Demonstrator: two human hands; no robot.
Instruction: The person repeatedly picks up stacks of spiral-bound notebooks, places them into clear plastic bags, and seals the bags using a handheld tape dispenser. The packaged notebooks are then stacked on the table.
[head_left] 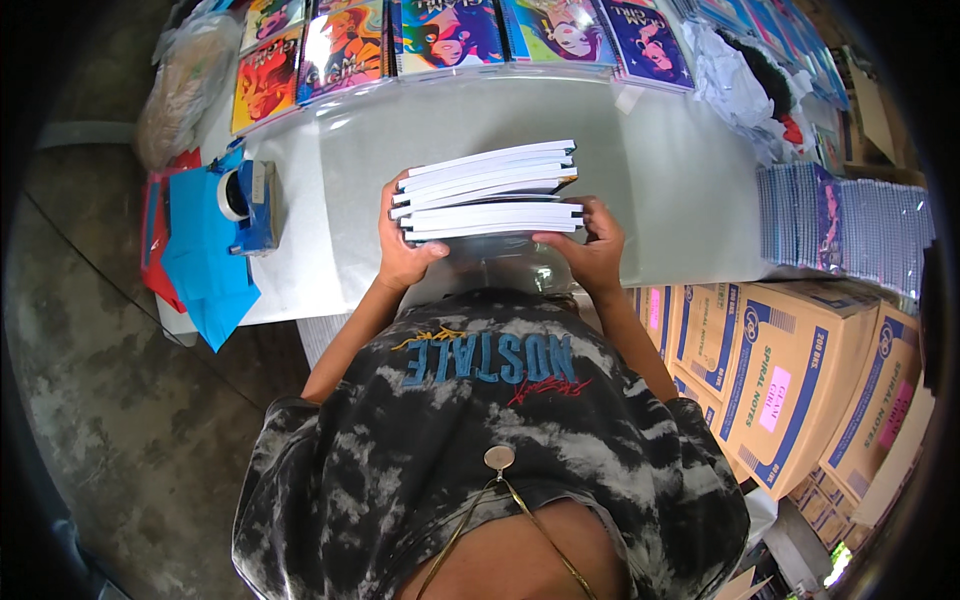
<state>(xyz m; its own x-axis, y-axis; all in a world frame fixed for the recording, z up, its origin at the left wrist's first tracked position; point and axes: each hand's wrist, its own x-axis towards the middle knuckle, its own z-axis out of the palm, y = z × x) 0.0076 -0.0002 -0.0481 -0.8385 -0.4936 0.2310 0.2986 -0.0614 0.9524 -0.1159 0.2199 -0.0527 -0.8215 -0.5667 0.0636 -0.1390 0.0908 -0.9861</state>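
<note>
Between my two hands is a stack of several notebooks [490, 190], their white page edges facing me. My left hand [405, 240] grips the left end of the stack, thumb at its lower near edge. On the right end, my right hand [590, 242] closes round the notebooks in the same way, fingers at the corner. A gap shows between the upper and lower notebooks, where part of a dark cover is visible. The stack is over the near part of the pale table [350, 160]; whether it rests on the table is hard to tell.
Spiral notebooks with colourful illustrated covers [447, 35] line the far edge. At left, a blue tape dispenser [258, 207] sits by blue sheets [205, 245]. Crumpled plastic [735, 85] and packed rows of spiral notebooks [850, 228] lie at right, above cardboard boxes [790, 380].
</note>
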